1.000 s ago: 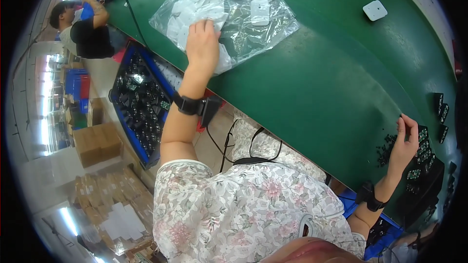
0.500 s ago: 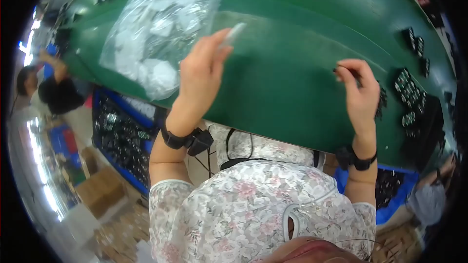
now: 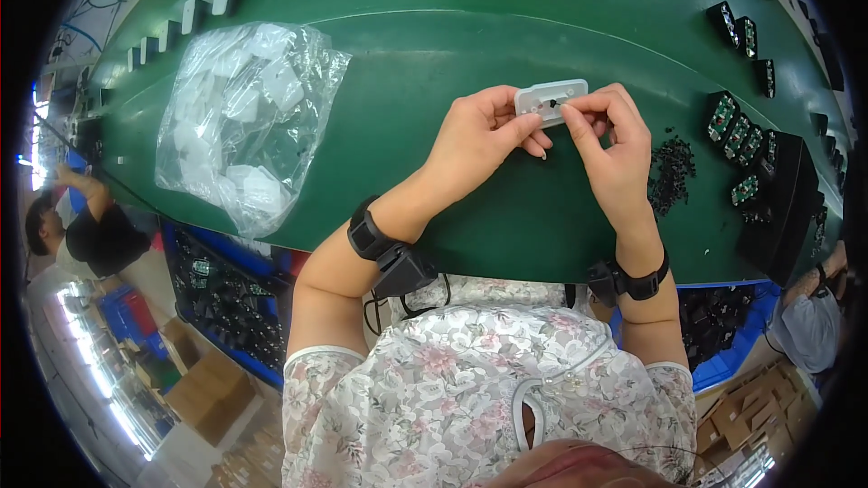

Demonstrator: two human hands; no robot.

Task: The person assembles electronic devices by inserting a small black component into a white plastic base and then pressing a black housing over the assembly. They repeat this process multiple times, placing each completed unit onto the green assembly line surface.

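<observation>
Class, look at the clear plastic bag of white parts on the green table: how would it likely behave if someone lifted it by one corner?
The bag looks thin and crinkled, so it would probably sag rather than hold shape. The loose white parts inside would likely slide toward the low end. It seems full, so perhaps fairly heavy for such film.

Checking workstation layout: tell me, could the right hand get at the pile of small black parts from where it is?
Probably yes: the pile of small black parts lies on the green table just beside the right hand, nothing between, though its fingers pinch something against the white plastic piece.
</observation>
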